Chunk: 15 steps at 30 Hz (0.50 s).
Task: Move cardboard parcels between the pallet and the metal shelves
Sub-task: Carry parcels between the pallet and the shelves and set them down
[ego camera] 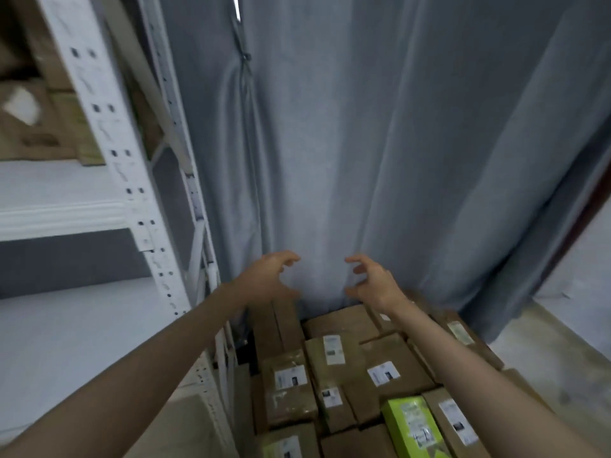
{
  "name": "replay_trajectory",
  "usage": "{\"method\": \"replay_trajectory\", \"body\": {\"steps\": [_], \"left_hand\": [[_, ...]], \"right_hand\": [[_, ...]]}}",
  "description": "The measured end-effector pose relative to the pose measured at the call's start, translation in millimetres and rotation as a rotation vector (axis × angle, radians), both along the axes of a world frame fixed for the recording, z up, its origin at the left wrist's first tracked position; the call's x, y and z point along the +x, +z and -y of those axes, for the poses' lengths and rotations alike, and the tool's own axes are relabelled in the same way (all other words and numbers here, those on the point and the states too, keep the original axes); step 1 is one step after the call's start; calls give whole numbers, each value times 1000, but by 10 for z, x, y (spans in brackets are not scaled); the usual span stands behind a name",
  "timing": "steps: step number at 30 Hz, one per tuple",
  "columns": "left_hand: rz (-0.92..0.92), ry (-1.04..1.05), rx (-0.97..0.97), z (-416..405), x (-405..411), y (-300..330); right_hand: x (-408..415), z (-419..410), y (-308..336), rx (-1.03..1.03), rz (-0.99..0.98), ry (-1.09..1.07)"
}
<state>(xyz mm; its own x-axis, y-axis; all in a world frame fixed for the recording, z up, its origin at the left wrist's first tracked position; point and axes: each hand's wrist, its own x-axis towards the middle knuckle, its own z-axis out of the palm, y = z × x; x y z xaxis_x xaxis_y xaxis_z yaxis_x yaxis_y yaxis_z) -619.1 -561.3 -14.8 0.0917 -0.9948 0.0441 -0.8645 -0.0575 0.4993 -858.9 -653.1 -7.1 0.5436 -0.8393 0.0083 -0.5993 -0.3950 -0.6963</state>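
Both your arms are stretched out ahead of you, palms turned toward each other, and neither holds anything. Your left hand [269, 276] has its fingers spread and loosely curled, thumb low and apart from the rest; your right hand [372, 279] mirrors it, fingers hooked and splayed, thumb pointing back at the left. A clear gap lies between the two sets of fingertips — only the grey curtain [380, 143] shows through it, hanging in long folds behind them.

The cardboard parcels [344, 368] sit below your fingers and nearer to you, packed tight in a stack, most of them brown with white labels on top. The farthest brown parcel [340, 320] lies just under and slightly behind the gap between your hands; none of your fingers touches it. Below your right forearm, near the lower edge of the view, a bright green parcel [408, 424] lies among the brown ones, and a second green one [281, 449] peeks in below your left forearm. The pallet itself is hidden under the stack.

To the left of your left fingers stands the metal shelf rack [109, 143] — a white perforated upright with pale shelf boards. High on it, well above your hands, blurred brown boxes [29, 123] rest on an upper shelf.
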Motion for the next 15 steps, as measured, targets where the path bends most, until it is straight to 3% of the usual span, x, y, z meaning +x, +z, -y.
{"method": "replay_trajectory", "body": {"steps": [15], "left_hand": [[175,336,-70,-1995,27,1070]], "right_hand": [[372,-1252,979,-128,38,368]]}}
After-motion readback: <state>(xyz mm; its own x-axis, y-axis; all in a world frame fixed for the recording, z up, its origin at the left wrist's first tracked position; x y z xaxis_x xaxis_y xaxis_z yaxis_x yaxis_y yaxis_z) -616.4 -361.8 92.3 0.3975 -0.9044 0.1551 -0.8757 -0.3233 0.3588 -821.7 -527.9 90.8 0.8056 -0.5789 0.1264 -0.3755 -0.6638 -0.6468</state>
